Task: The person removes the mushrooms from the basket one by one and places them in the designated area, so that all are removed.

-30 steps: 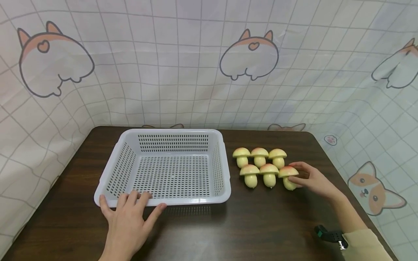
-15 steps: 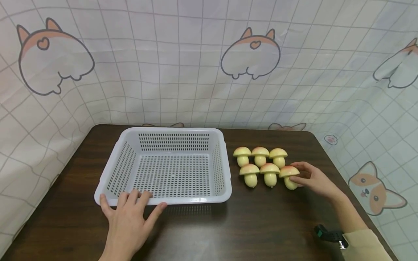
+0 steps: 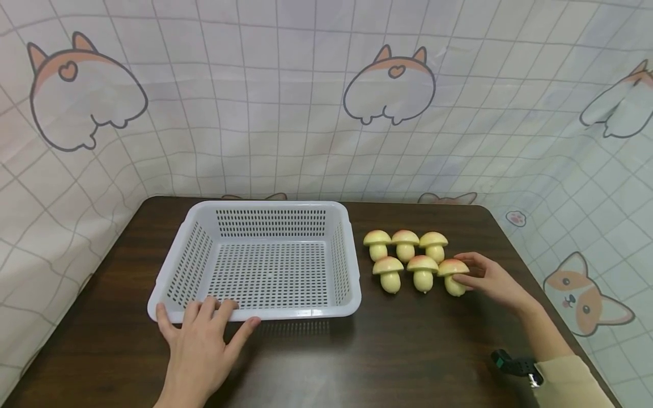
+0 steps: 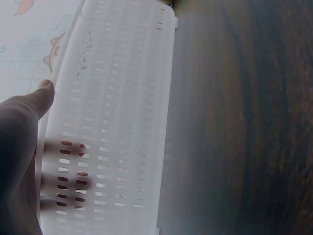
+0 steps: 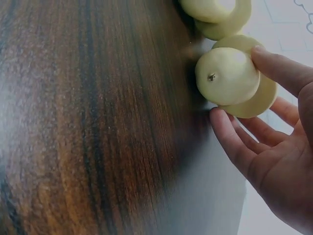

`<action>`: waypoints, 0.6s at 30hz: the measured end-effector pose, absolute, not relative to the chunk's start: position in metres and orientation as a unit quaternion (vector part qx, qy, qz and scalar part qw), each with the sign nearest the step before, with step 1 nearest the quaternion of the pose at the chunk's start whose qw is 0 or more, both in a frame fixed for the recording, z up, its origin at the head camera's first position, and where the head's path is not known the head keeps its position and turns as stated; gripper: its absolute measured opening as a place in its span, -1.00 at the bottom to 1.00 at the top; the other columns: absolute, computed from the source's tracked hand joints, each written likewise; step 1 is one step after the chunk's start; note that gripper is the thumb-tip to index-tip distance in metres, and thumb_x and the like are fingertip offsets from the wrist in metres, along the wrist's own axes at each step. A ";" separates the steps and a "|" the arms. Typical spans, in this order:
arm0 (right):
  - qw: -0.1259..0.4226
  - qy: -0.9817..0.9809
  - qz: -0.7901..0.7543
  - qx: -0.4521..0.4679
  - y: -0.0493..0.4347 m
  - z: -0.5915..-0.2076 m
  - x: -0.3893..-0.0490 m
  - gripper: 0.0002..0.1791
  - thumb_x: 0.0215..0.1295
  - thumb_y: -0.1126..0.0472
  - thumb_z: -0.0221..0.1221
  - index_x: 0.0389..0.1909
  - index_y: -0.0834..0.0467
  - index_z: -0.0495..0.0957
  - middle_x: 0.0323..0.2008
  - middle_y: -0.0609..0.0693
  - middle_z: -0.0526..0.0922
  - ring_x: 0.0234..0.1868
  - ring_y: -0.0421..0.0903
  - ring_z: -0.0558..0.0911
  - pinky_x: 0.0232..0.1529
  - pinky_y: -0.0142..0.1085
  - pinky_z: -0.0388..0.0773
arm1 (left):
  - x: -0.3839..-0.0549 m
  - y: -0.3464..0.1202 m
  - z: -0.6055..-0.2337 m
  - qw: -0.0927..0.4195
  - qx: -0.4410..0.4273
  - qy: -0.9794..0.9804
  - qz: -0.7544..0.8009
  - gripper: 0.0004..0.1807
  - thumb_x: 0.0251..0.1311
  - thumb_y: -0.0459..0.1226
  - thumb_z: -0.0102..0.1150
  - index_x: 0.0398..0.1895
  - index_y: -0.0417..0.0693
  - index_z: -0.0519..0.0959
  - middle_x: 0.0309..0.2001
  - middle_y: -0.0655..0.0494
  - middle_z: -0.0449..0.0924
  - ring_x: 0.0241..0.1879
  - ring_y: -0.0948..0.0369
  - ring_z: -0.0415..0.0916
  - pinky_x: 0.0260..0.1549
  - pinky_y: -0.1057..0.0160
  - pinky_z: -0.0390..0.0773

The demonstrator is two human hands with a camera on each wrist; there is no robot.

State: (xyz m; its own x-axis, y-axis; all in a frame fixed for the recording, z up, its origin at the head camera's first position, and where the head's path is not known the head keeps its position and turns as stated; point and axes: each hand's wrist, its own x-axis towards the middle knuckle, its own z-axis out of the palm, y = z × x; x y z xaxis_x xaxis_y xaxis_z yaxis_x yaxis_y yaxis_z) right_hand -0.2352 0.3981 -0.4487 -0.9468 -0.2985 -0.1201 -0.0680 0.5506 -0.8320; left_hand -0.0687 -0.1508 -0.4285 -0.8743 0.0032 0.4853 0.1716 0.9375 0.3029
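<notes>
My left hand (image 3: 199, 345) holds the front rim of a white plastic basket (image 3: 318, 313) with perforated walls. Its fingers hook over the rim and show through the slots in the left wrist view, where the thumb (image 4: 44, 98) lies along the edge. On the right, my right hand (image 3: 490, 281) has its thumb and fingers around the rightmost front toy mushroom (image 3: 453, 275), pale yellow with a reddish cap top. The right wrist view shows the thumb against this mushroom (image 5: 227, 76) and fingertips at its other side. The mushroom is on the table.
Beside it in the front row stand two more mushrooms (image 3: 423, 273), and a back row of three mushrooms (image 3: 405, 245) lies behind. Dark wooden table (image 3: 388, 357) carries everything. A patterned sheet (image 3: 285, 113) hangs behind. A black strap (image 3: 515, 367) is near my right sleeve.
The held mushroom and the middle front one have shifted slightly right with my right hand, widening the gap to the left front mushroom. My left hand and the basket stay put.
</notes>
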 end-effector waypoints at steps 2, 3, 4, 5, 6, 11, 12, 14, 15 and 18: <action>0.124 0.873 -0.459 -0.106 0.397 -0.449 -0.236 -0.34 0.43 0.11 0.31 0.39 0.33 0.32 0.27 0.32 0.45 0.10 -0.09 0.57 -0.13 -0.17 0.67 | -0.068 -0.151 -0.429 0.247 -0.046 -0.953 -0.171 -0.47 0.25 0.22 0.27 -0.17 -0.06 0.62 -0.25 -0.03 0.53 -0.10 -0.16 0.40 0.20 -0.62 -0.42; 0.124 0.874 -0.458 -0.106 0.396 -0.449 -0.236 -0.34 0.43 0.11 0.31 0.40 0.32 0.32 0.27 0.31 0.45 0.12 -0.04 0.57 -0.13 -0.17 0.67 | -0.068 -0.151 -0.429 0.248 -0.046 -0.953 -0.171 -0.47 0.25 0.22 0.27 -0.17 -0.06 0.62 -0.25 -0.03 0.53 -0.10 -0.16 0.40 0.20 -0.61 -0.42; 0.124 0.875 -0.456 -0.105 0.395 -0.449 -0.236 -0.33 0.43 0.10 0.31 0.40 0.32 0.32 0.27 0.31 0.45 0.13 0.00 0.57 -0.13 -0.17 0.67 | -0.068 -0.151 -0.430 0.248 -0.046 -0.952 -0.171 -0.47 0.24 0.22 0.27 -0.17 -0.06 0.63 -0.25 -0.03 0.53 -0.10 -0.17 0.40 0.20 -0.61 -0.42; 0.125 0.876 -0.455 -0.104 0.395 -0.449 -0.237 -0.33 0.43 0.10 0.31 0.40 0.31 0.32 0.28 0.30 0.45 0.14 0.03 0.56 -0.13 -0.17 0.67 | -0.068 -0.151 -0.430 0.248 -0.046 -0.952 -0.171 -0.47 0.24 0.23 0.27 -0.17 -0.06 0.63 -0.25 -0.03 0.53 -0.10 -0.17 0.40 0.20 -0.61 -0.42; 0.125 0.876 -0.453 -0.104 0.395 -0.449 -0.237 -0.33 0.43 0.09 0.32 0.40 0.31 0.32 0.28 0.30 0.45 0.15 0.06 0.56 -0.14 -0.17 0.67 | -0.068 -0.151 -0.430 0.248 -0.046 -0.952 -0.171 -0.47 0.24 0.23 0.27 -0.17 -0.06 0.63 -0.25 -0.03 0.53 -0.10 -0.17 0.41 0.21 -0.61 -0.42; 0.124 0.876 -0.455 -0.105 0.394 -0.448 -0.238 -0.33 0.42 0.10 0.33 0.39 0.33 0.33 0.27 0.32 0.46 0.11 -0.01 0.58 -0.15 -0.15 0.68 | -0.068 -0.151 -0.430 0.245 -0.045 -0.953 -0.171 -0.47 0.24 0.22 0.27 -0.17 -0.06 0.63 -0.25 -0.03 0.53 -0.09 -0.16 0.41 0.21 -0.61 -0.42; 0.122 0.876 -0.455 -0.106 0.394 -0.448 -0.238 -0.33 0.41 0.10 0.33 0.38 0.33 0.33 0.26 0.33 0.46 0.09 -0.05 0.58 -0.15 -0.15 0.68 | -0.068 -0.151 -0.430 0.246 -0.045 -0.953 -0.171 -0.47 0.25 0.22 0.27 -0.17 -0.06 0.63 -0.25 -0.03 0.53 -0.09 -0.16 0.41 0.20 -0.61 -0.42; 0.119 0.875 -0.456 -0.107 0.394 -0.449 -0.238 -0.34 0.41 0.11 0.33 0.37 0.34 0.34 0.25 0.33 0.47 0.05 -0.11 0.60 -0.16 -0.16 0.68 | -0.068 -0.151 -0.429 0.246 -0.046 -0.953 -0.171 -0.47 0.25 0.22 0.27 -0.17 -0.06 0.63 -0.25 -0.03 0.53 -0.09 -0.15 0.41 0.20 -0.61 -0.42; 0.118 0.876 -0.455 -0.108 0.394 -0.450 -0.239 -0.34 0.41 0.11 0.33 0.37 0.34 0.35 0.24 0.33 0.47 0.04 -0.13 0.60 -0.17 -0.17 0.68 | -0.068 -0.151 -0.429 0.247 -0.046 -0.953 -0.171 -0.47 0.25 0.22 0.27 -0.17 -0.06 0.62 -0.25 -0.03 0.53 -0.09 -0.15 0.41 0.20 -0.61 -0.42; 0.118 0.878 -0.451 -0.111 0.394 -0.450 -0.240 -0.34 0.41 0.10 0.33 0.37 0.33 0.35 0.24 0.32 0.48 0.04 -0.12 0.60 -0.17 -0.18 0.68 | -0.069 -0.151 -0.428 0.246 -0.047 -0.953 -0.171 -0.48 0.25 0.22 0.28 -0.18 -0.06 0.62 -0.24 -0.03 0.53 -0.09 -0.15 0.41 0.20 -0.61 -0.42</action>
State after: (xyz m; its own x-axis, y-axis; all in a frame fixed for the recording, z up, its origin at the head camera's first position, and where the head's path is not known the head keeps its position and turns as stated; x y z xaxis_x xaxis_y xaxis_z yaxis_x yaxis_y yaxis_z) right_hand -0.2398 0.3939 -0.4505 -0.9478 -0.3003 -0.1070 -0.0882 0.5696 -0.8172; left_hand -0.0686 -0.1509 -0.4281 -0.8742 0.0051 0.4856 0.1734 0.9373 0.3023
